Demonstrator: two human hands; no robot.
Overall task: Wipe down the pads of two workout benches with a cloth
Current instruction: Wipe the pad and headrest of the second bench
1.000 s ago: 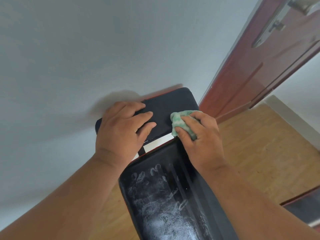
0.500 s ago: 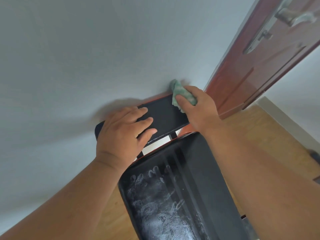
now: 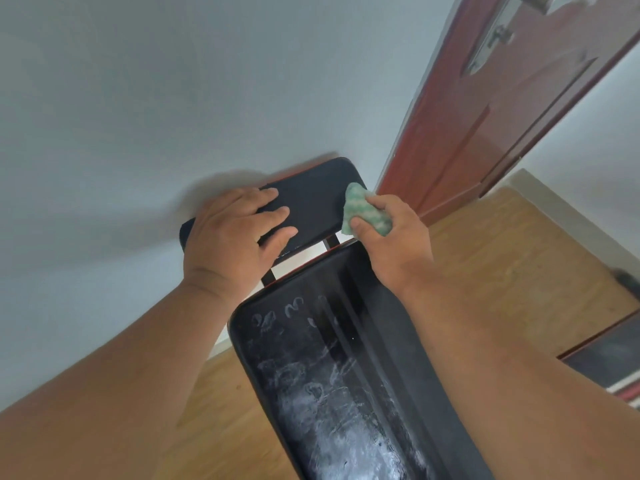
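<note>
Two hands worked the bench: half a second before, the right hand had held the cloth at the small pad's far right corner by the wall; it had since drawn back to that pad's near right edge, fingers still pinching the cloth. The left hand stayed flat, fingers straight, on the small pad. The long pad below showed white smears. A red door stood right, above wooden floor.
</note>
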